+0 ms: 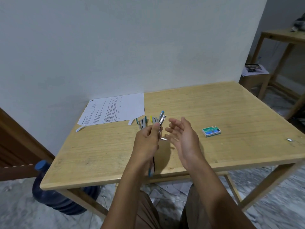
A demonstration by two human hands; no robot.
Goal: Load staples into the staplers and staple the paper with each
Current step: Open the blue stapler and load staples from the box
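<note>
A pale wooden surface (214, 104) stands against a white wall. Printed white paper sheets (113, 109) are laid at its far left, with a cluster of small teal- and yellow-ended staplers (145, 122) just beside them. A small blue-tipped metal stapler (161, 120) is held above the surface, hinged open, pinched in the curled fingers of the left hand (146, 139). The right hand (183, 138) is held near it, fingers loosely spread and empty. Loading appears to be in hand. A strip must next be taken, likely from the green cardboard staple box (211, 132) to the right, and seated in the open channel.
</note>
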